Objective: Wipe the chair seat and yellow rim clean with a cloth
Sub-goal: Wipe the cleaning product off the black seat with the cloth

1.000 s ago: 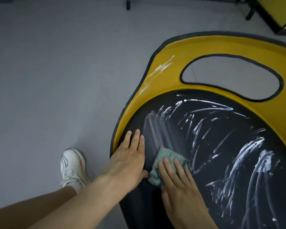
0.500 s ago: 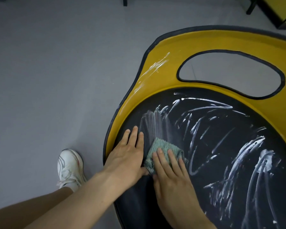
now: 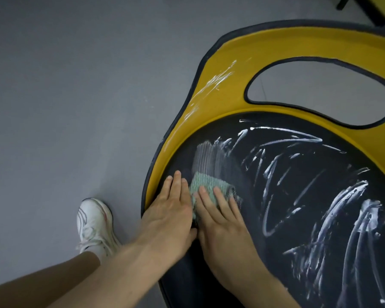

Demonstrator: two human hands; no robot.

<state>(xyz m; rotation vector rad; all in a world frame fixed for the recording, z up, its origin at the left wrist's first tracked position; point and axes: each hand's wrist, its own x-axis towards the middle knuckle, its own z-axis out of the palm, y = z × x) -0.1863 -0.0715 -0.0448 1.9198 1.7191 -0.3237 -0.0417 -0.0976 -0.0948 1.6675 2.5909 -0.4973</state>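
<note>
Grey floor [image 3: 76,107] surrounds the chair seat [image 3: 298,230] — right hand [image 3: 220,221] flat on the cloth [image 3: 209,184], left hand [image 3: 169,210] flat beside it; smears [image 3: 347,214] spread right of the cloth.

white sneaker [image 3: 93,221], grey floor [image 3: 76,96], dark furniture [image 3: 365,5]

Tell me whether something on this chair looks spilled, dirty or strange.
Yes: white smears cover much of the black seat, thickest toward its right side, and thin white streaks mark the yellow rim at upper left. The right hand presses a green cloth on the seat's left part. Nothing looks broken.
</note>
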